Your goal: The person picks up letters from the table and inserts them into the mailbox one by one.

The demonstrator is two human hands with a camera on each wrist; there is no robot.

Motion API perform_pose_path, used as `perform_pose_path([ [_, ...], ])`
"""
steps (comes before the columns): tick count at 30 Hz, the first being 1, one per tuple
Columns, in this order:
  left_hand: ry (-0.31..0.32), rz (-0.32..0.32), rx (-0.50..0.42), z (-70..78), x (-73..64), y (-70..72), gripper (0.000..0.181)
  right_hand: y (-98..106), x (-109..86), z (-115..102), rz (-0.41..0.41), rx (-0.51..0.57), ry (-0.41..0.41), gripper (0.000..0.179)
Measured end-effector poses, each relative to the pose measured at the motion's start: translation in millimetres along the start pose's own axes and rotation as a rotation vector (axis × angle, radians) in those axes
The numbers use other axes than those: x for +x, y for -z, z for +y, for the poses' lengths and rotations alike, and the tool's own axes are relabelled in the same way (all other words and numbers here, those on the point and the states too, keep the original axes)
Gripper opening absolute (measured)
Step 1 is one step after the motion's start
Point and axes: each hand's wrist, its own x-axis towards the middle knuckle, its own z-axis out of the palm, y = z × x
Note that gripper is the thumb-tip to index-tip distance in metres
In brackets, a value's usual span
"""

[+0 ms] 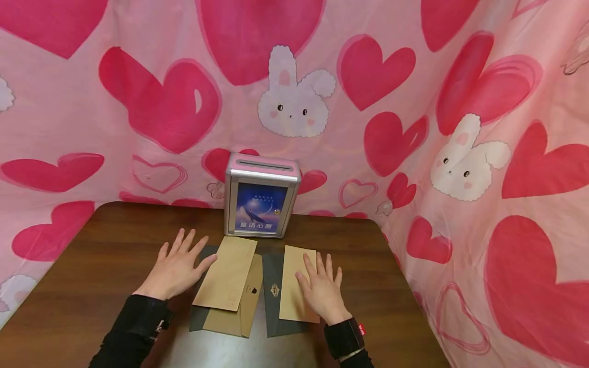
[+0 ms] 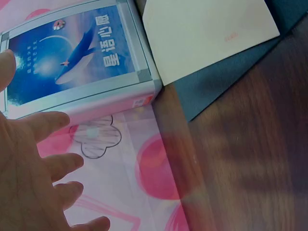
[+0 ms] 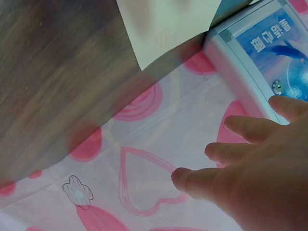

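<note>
My left hand [image 1: 177,271] is spread palm down at the left of a paper pile, its thumb overlapping the edge of a tan sheet or envelope [image 1: 225,273]. Under that tan piece lie a brown kraft envelope [image 1: 248,312] with a small dark mark and a dark green envelope [image 1: 198,319]. My right hand [image 1: 324,294], fingers spread, overlaps the right side of another tan piece [image 1: 292,291]. Beneath this one is a second dark green envelope [image 1: 272,314] with a gold emblem. In both wrist views the fingers stand apart and hold nothing.
Behind the papers stands a silver-framed box [image 1: 259,204] with a slot in its pink top and a blue whale picture in front. The brown wooden table [image 1: 359,245] ends at a pink curtain [image 1: 239,117] printed with hearts and rabbits, which also runs along the right side.
</note>
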Motion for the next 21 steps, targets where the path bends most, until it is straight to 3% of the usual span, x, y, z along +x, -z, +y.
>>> perform_pose_path([
  [7,0.012,-0.034,-0.028,-5.1,13.7,-15.3,0.079,-8,-3.5,-10,-0.047,0.035,-0.001,0.06],
  [21,0.047,-0.104,-0.053,-13.5,36.0,-30.3,0.079,-36,-4.2,-53,-0.112,0.096,0.102,0.06],
])
